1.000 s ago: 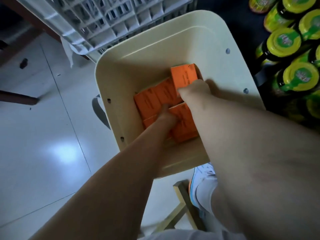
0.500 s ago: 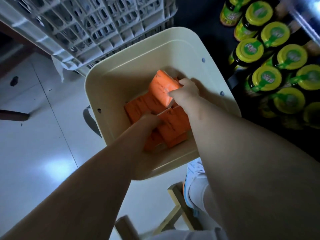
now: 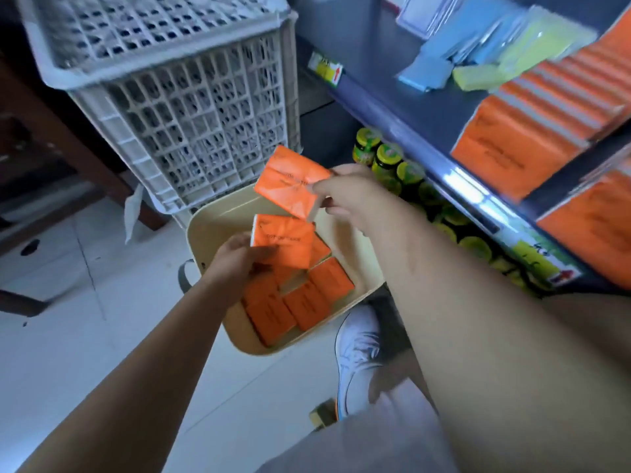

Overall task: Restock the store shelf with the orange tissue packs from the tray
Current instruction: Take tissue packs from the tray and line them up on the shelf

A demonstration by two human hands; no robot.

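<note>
A cream tray [image 3: 218,223] sits low in front of me with several orange tissue packs [image 3: 304,302] lying in it. My right hand [image 3: 351,196] pinches one orange pack [image 3: 290,180] by its edge and holds it above the tray's far side. My left hand [image 3: 235,261] grips a second orange pack [image 3: 285,238] just over the packs in the tray. The store shelf [image 3: 426,107] runs along the right, with rows of orange packs [image 3: 532,124] standing on it.
A white lattice crate [image 3: 191,107] stands right behind the tray. Blue and yellow packs [image 3: 454,63] lie further back on the shelf. Green-lidded jars [image 3: 396,162] fill the lower shelf. My white shoe [image 3: 358,356] is just below the tray on the pale tiled floor.
Both hands have lifted a pack out of the tray, the right one higher. My view has swung up and right, bringing the shelf into sight.
</note>
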